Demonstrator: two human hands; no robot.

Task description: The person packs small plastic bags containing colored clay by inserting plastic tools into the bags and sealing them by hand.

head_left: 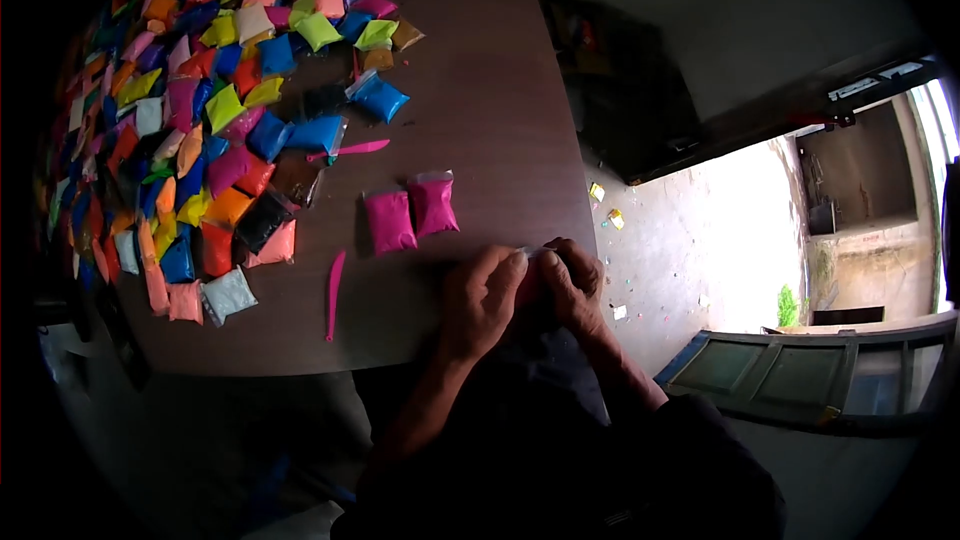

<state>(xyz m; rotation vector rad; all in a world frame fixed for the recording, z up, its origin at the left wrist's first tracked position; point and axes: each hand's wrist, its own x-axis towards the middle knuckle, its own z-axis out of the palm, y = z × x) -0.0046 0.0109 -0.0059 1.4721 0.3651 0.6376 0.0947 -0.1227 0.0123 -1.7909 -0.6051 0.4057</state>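
Note:
My left hand [484, 292] and my right hand [574, 285] are close together at the table's near right edge. Both have their fingers closed on the clear top of a small packet [533, 280], whose dark reddish body hangs between them, mostly hidden. Just beyond my left hand, two magenta packets [390, 221] [434, 204] lie side by side on the brown table [490, 120]. A pink plastic knife [335, 296] lies to their left, near the front edge.
Many colourful packets [228, 166] cover the left of the table. Another pink knife [362, 148] lies beside them. Right of the table are scraps [615, 219] on the floor, a bright doorway and a green-grey panelled door [790, 376].

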